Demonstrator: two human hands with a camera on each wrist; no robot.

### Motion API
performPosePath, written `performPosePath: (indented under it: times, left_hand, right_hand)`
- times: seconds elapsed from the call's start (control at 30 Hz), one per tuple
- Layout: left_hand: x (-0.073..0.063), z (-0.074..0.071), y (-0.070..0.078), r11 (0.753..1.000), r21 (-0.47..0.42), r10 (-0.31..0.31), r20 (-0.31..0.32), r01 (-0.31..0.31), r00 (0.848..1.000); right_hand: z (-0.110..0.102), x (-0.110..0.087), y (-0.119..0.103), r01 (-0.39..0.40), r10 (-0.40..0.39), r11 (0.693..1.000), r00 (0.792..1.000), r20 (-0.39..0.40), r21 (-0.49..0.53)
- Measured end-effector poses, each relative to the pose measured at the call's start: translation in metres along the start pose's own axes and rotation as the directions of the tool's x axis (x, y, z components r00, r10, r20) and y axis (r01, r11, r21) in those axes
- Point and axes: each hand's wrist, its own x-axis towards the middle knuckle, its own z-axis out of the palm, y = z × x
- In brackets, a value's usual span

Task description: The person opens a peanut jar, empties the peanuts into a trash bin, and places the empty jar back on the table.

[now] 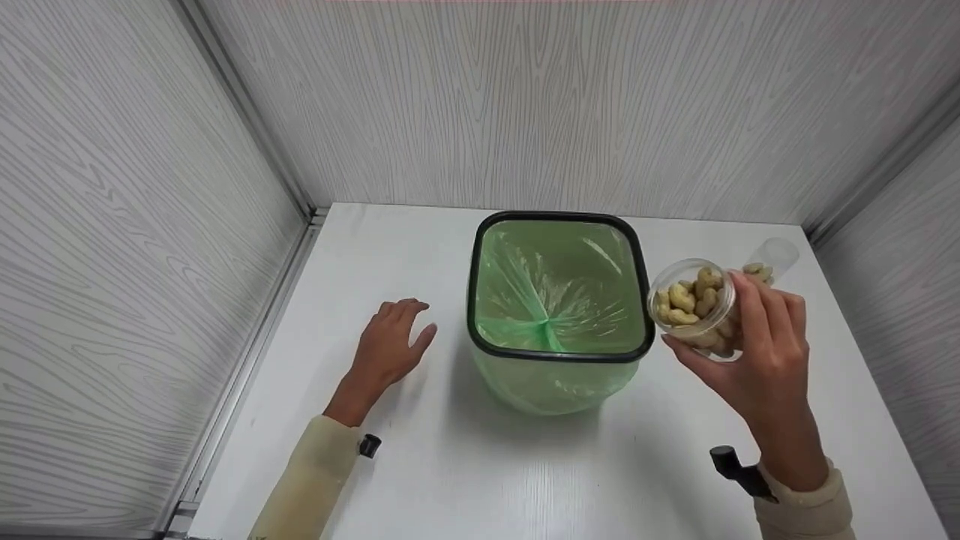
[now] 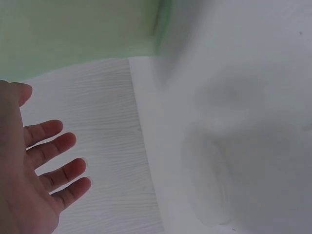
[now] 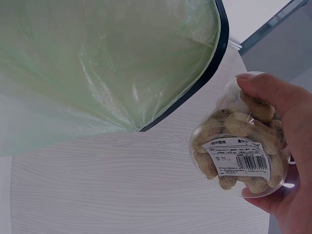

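My right hand grips a clear plastic jar of unshelled peanuts, thumb on one side and fingers on the other. The jar's mouth tilts up and left beside the bin's right rim, with peanuts showing inside. A printed barcode label covers the jar's base in the right wrist view. The black-rimmed bin is lined with a thin green bag, gathered to a bunch inside. On the bin's left, my left hand hovers over the table, fingers relaxed and holding nothing.
Behind my right hand, a clear container lies near the table's back right corner, with a few peanuts at its near end. Wood-grain panels enclose the white table at the back and both sides.
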Motion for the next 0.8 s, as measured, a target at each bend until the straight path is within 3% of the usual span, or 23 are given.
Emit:
performPosePath:
  times: [0.3, 0.8]
  left_hand:
    - [0.003, -0.021, 0.023, 0.994, 0.037, 0.107, -0.079, -0.105, 0.991]
    - [0.005, -0.053, 0.056, 0.978, 0.042, 0.209, -0.124, -0.205, 0.97]
  right_hand:
    - [0.001, 0.001, -0.001, -0.004, 0.004, 1.0, 1.0, -0.002, 0.014]
    - [-0.001, 0.0, -0.002, -0.004, 0.004, 1.0, 1.0, -0.013, 0.017]
